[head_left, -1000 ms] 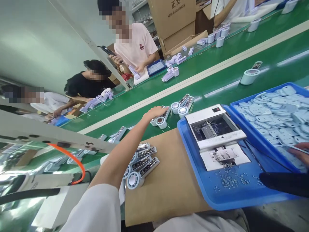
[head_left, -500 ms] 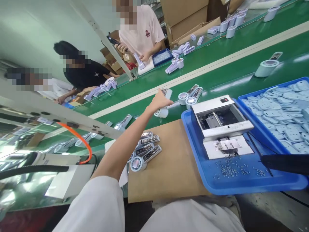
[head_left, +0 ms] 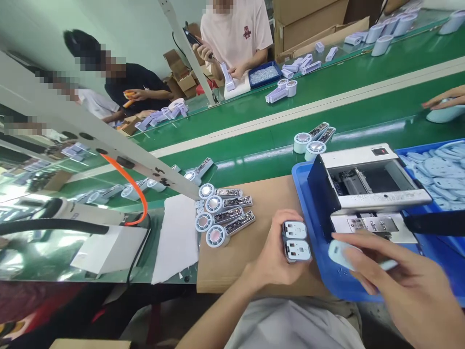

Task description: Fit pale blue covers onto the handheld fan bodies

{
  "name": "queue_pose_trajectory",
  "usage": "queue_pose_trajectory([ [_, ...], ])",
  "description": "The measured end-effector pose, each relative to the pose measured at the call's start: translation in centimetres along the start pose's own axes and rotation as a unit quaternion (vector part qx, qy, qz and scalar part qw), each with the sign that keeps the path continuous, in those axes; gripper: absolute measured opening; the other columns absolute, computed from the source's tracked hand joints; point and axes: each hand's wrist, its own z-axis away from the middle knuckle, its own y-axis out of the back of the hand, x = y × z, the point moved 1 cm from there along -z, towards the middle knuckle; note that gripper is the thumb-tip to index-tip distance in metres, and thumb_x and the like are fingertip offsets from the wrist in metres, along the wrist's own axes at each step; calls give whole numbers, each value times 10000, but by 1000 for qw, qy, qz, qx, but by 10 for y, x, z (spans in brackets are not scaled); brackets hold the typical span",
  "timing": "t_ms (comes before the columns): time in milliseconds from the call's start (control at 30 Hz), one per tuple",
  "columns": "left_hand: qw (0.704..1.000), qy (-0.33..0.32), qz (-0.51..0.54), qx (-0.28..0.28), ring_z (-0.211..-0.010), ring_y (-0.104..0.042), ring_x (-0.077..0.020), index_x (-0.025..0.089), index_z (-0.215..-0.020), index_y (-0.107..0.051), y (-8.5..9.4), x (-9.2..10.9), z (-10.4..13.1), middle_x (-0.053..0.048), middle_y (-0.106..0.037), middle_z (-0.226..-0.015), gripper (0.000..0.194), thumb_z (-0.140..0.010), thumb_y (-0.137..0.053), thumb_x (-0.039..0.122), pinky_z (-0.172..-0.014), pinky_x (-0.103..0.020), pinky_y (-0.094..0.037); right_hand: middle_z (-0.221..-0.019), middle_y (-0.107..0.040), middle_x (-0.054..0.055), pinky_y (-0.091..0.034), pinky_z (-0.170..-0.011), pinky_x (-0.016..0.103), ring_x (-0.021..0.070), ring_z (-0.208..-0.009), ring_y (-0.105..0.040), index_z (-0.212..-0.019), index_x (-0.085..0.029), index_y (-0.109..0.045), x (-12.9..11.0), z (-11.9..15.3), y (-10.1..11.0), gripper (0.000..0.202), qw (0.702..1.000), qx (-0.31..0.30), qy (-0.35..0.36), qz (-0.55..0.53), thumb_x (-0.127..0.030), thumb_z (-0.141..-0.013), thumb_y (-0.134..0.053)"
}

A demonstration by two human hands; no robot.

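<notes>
Holding two stacked fan units (head_left: 296, 241) end-on

Left hand (head_left: 276, 259) gripping pale-blue housings, white ends showing dark slots; right hand (head_left: 407, 286) fingers (head_left: 366, 242) pinching a pale-blue cover (head_left: 339, 252).

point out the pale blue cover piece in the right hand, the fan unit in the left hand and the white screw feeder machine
pale blue plastic cover piece (head_left: 339, 253), head view, its rounded left end
grey fan unit (head_left: 296, 241), head view, its handle's open end
white boxy screw feeder machine (head_left: 363, 157), head view, its top panel

Four fans (head_left: 227, 218) on cardboard, two blue trays (head_left: 329, 278)
</notes>
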Motion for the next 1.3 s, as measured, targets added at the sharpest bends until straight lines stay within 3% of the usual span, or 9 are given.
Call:
queue_pose_trajectory([
  [133,1000,-23,17,5,-1231,-589,-274,279,-1456,-336,-2,-8,4,-114,-522,-1361,865,-705,-735,119,-1047,-472,-548,-785,-486,27,-357,-527,119,72,-605,-399,-1146,-282,-861,-36,-32,-25,379,997,19,-50,-59,-633,-1034,-774],
  [233,999,-46,11,-3,-1203,-622,-259,289,-1528,-245,-4,-12,5,-126,-515,-1408,989,-680,-707,79,-989,-444,-582,-962,-583,25,-277,-476,151,50,-570,-318,-1186,-287,-850,-36,-54,-28,413,998,-56,27,6,-667,-1079,-729],
  [400,996,-94,-8,6,-1312,-627,-297,319,-1566,-155,-5,-13,5,-122,-510,-1446,1103,-661,-718,36,-1101,-549,-563,-958,-553,8,-389,-537,118,69,-686,-505,-1147,-255,-796,-26,-74,-35,324,977,-134,147,74,-556,-1161,-678],
  [533,991,-135,-1,9,-1326,-636,-307,319,-1605,-116,-6,-15,1,-109,-561,-1395,1173,-662,-755,37,-1145,-600,-538,-839,-493,-1,-304,-498,163,72,-574,-346,-1098,-189,-700,-24,-68,-42,448,984,-114,99,92,-630,-1165,-653],
  [733,984,-175,-16,33,-1351,-596,-305,332,-1631,-129,-7,-22,-1,-82,-586,-1349,1213,-629,-756,57,-1133,-574,-548,-836,-568,24,-393,-543,81,79,-633,-464,-1019,-179,-771,-35,-74,-42,493,984,-167,58,20,-662,-1082,-694],
  [933,988,-153,-28,16,-1321,-622,-298,384,-1531,-210,-4,-23,1,-66,-539,-1344,1076,-678,-812,122,-1064,-537,-585,-831,-512,22,-395,-579,65,80,-659,-426,-1040,-168,-724,-32,-64,-47,458,995,-99,30,-5,-624,-1068,-744],
  [1000,988,-150,-21,20,-1272,-636,-285,383,-1483,-231,-6,-26,2,-75,-517,-1338,1048,-665,-829,116,-986,-484,-608,-908,-530,32,-446,-620,68,90,-707,-474,-1121,-192,-695,-24,-52,-43,447,995,-56,-1,-79,-633,-1089,-760],
  [1100,988,-150,-12,32,-1206,-631,-266,375,-1437,-249,-11,-30,3,-86,-496,-1338,1018,-640,-830,121,-922,-444,-597,-960,-549,77,-578,-705,171,178,-820,-595,-1118,-181,-644,-17,-38,-31,498,976,-73,-48,-197,-660,-1060,-769],
  [1300,989,-147,-24,24,-1202,-594,-255,357,-1386,-315,-17,-24,-1,-76,-487,-1321,909,-641,-781,126,-926,-434,-566,-795,-436,65,-563,-613,254,211,-723,-550,-1068,-139,-678,-28,-30,-25,680,992,-9,-79,-99,-777,-908,-850],
])
